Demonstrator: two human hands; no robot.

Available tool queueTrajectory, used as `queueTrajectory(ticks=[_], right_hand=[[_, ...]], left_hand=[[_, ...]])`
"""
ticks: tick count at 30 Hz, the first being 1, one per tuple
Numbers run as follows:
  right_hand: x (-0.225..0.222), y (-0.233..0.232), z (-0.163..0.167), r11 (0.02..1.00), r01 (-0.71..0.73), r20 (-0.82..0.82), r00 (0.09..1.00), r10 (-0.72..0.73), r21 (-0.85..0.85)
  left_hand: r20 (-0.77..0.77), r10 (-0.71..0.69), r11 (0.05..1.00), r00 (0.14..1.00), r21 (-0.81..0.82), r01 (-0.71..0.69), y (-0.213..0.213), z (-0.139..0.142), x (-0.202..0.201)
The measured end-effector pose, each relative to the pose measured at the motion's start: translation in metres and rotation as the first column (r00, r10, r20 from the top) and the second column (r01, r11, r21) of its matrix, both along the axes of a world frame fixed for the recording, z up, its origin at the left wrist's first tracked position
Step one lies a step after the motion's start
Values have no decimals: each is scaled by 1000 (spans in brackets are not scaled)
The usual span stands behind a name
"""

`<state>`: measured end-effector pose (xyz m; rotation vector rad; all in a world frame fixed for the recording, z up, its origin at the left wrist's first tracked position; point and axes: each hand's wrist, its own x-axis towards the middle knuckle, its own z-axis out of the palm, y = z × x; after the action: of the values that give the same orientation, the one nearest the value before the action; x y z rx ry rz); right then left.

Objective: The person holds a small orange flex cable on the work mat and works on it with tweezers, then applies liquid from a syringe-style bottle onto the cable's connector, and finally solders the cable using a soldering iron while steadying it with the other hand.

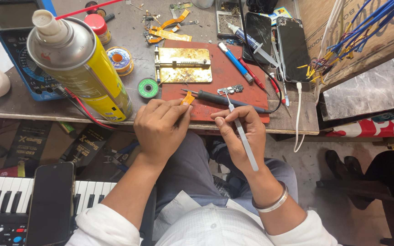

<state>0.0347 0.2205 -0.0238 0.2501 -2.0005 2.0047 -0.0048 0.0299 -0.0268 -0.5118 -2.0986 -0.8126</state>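
My left hand [160, 128] pinches a small orange flex strip [188, 98] at the front edge of a red work mat [233, 77]. My right hand [240, 134] grips metal tweezers [240, 132] whose tips hold a tiny circuit part [230, 89] over the mat. A dark-handled soldering iron [226, 100] lies across the mat just beyond both hands. A brass holding fixture [183, 65] sits at the mat's back left.
A yellow spray can [80, 68] lies at left beside a blue multimeter [19, 50]. Solder spools [147, 87], orange flex cables [169, 29], pens, a syringe and two black phones [292, 48] crowd the bench. A keyboard with a phone [51, 205] on it sits lower left.
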Motion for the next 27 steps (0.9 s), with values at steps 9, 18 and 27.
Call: queueTrajectory(ticks=[9,18,27], right_hand=[[1,2,-6,999,-18,14,1000,19,-27],[1,4,-4,999,-44,-15,999,44,17],[-11,15,11,971,6,-153,988,31,240]], left_hand=[[35,25,998,999,-61,-22,0,3,4],[70,18,998,997,-58,-13,0,5,7],[108,-13,1000,994,-3,14,1,3,6]])
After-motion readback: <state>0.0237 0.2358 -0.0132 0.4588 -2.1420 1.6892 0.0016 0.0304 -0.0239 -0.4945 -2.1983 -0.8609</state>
